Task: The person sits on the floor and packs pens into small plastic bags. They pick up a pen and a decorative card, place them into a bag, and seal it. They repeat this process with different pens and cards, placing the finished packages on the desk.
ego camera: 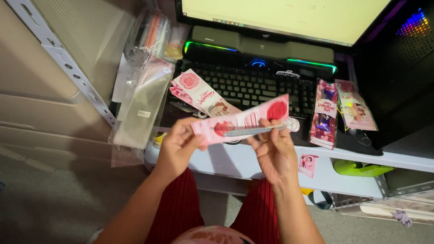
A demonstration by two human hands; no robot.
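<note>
My left hand (176,147) pinches the lower left end of a long pink card (262,114) printed with red roses. My right hand (274,151) holds a slim grey pen (252,130) against the card's middle, and its fingers also support the card from below. The card is tilted, with its right end higher, just in front of a black keyboard (249,87). A second pink card (201,95) lies on the keyboard's left part.
A lit monitor (281,5) stands behind the keyboard on a white desk (345,154). Packaged pink cards (325,116) and another packet (356,109) lie to the right. Clear plastic sleeves (139,101) hang off the desk's left. A dark computer case (433,71) stands at right.
</note>
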